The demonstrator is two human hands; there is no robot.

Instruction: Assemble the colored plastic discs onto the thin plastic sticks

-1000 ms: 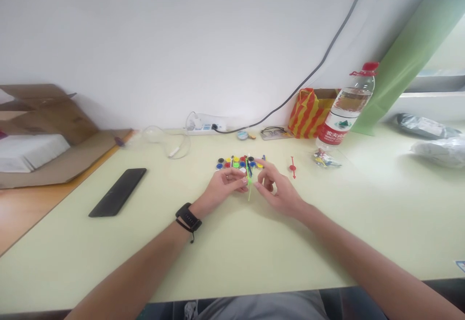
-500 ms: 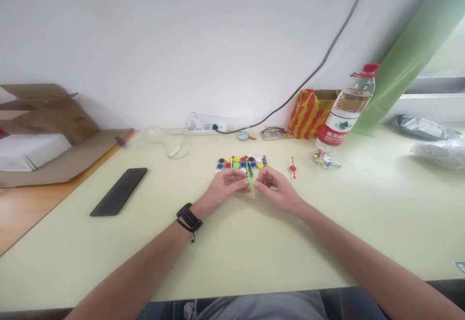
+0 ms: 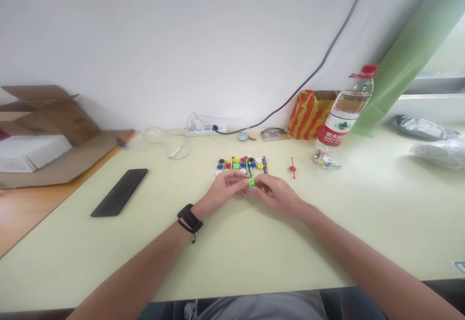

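Observation:
Between my hands is a small bright green plastic piece (image 3: 251, 183), too small to make out in detail. My left hand (image 3: 229, 184), with a ring and a black wrist band, pinches it from the left. My right hand (image 3: 274, 193) has its curled fingertips on it from the right. Just beyond the hands lie several round coloured discs (image 3: 221, 161) in rows, with thin sticks among them, including a blue stick (image 3: 265, 165). A red disc with a thin arrow-like stick (image 3: 292, 168) lies apart on the right.
A black flat case (image 3: 119, 192) lies at left, near an open cardboard box (image 3: 54, 111). A power strip (image 3: 207, 125), a striped bag (image 3: 308, 116) and a water bottle (image 3: 341, 116) stand along the wall. A small clear packet (image 3: 326, 160) lies before the bottle.
The green piece has turned between the fingers and now shows a broader face. My right fingers have closed in nearer to the left hand.

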